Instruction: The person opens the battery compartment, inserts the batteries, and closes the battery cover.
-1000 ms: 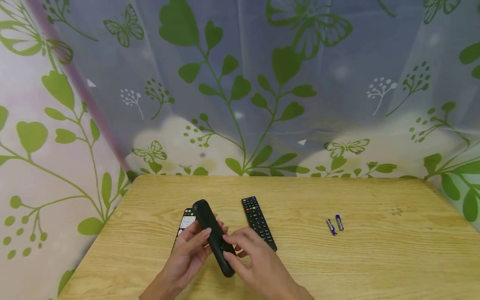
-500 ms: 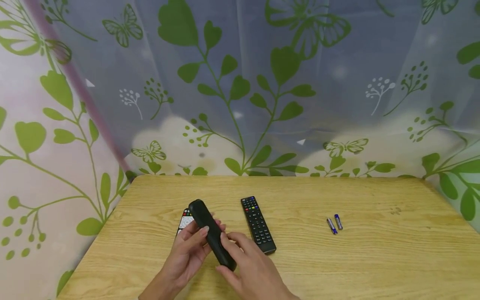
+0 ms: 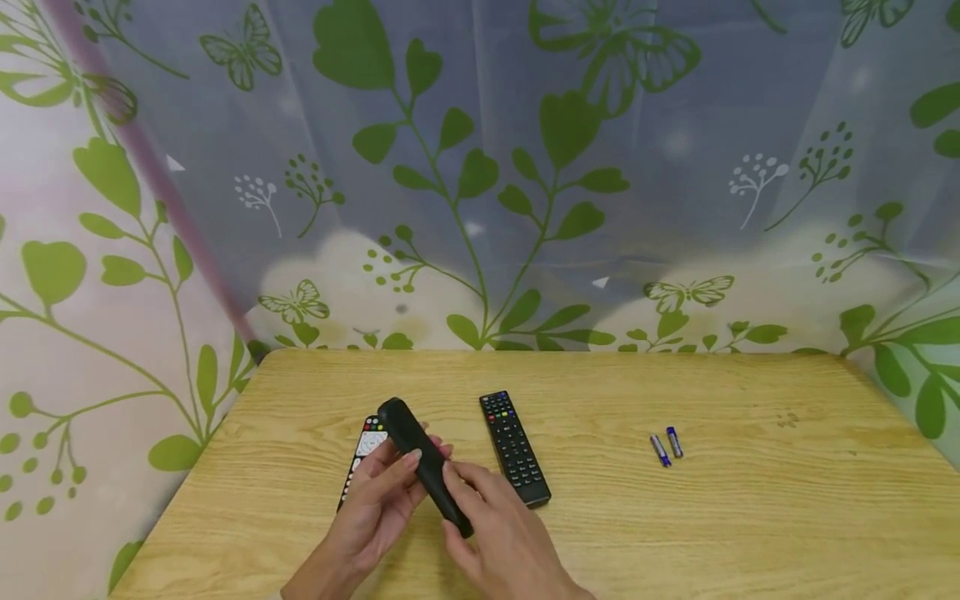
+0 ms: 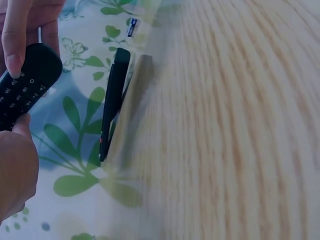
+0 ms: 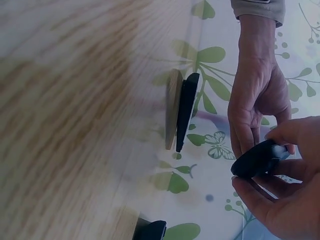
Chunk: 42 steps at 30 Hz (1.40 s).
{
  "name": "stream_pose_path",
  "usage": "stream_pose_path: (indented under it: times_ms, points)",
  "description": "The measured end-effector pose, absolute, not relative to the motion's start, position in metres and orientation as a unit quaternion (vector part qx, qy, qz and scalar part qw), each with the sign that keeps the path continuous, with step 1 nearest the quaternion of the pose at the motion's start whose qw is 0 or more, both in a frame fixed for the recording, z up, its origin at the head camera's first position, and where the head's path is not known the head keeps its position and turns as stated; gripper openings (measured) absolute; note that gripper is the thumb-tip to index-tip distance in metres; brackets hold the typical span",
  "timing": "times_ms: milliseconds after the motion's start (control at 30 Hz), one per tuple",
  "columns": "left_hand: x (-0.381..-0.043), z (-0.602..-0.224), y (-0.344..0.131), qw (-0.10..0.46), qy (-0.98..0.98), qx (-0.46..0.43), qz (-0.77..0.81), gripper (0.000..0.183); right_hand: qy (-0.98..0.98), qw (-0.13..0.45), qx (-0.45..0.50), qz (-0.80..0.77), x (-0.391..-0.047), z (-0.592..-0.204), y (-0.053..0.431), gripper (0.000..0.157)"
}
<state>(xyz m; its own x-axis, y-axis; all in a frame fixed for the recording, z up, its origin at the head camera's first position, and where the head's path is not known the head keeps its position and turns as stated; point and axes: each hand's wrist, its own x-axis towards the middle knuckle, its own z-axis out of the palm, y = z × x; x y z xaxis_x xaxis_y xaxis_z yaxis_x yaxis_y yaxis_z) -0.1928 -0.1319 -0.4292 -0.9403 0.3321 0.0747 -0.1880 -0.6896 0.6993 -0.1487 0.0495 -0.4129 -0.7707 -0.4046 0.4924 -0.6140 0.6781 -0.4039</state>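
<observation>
A black remote control (image 3: 433, 477) is held up above the table, back side up, slanting down toward the right in the head view. My left hand (image 3: 369, 504) grips it near the middle, thumb on the back and fingers underneath. Around its lower end my right hand (image 3: 506, 525) curls, fingers on the far side and thumb at the near edge. From below, the left wrist view shows number buttons on the remote's face (image 4: 40, 65), with a fingertip on them. In the right wrist view the remote's rounded end (image 5: 252, 161) sits between the right thumb and fingers.
A second black remote (image 3: 515, 446) with coloured buttons lies just beyond the right hand. Partly behind the left hand lies a remote with a white panel (image 3: 371, 442). Two small batteries (image 3: 660, 451) rest farther right on the wooden table (image 3: 750, 517). A leaf-patterned curtain (image 3: 480, 208) hangs behind.
My right hand has moved from pinching at the remote's back to wrapping its lower end; its thumb, off the end half a second ago, now lies against it. The left hand keeps its grip.
</observation>
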Motion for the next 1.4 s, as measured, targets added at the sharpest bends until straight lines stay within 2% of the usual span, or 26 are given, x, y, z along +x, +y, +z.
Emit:
stream_pose_path:
  times_ms: [267,433,833,1067,1400]
  points:
    - [-0.194,-0.432,-0.132,0.125,0.392,0.081,0.908,0.03,-0.906,0.121,0.287,0.287,-0.15,-0.413,0.05,0.052]
    - [-0.196,-0.432,-0.13,0.106,0.426,0.045,0.897,0.029,-0.908,0.062,0.274,0.31,-0.156,-0.413,0.05,0.052]
    - [-0.21,-0.425,-0.124,0.04,0.563,-0.063,0.823,0.053,-0.84,-0.032,0.202,0.503,-0.173,-0.423,0.047,0.042]
    - [-0.219,-0.425,-0.126,0.046,0.624,-0.099,0.774,0.058,-0.816,-0.063,0.183,0.544,-0.182,-0.432,0.043,0.046]
    - [-0.223,-0.432,-0.133,0.078,0.669,-0.095,0.733,0.05,-0.832,-0.068,0.142,0.531,-0.187,-0.437,0.036,0.043]
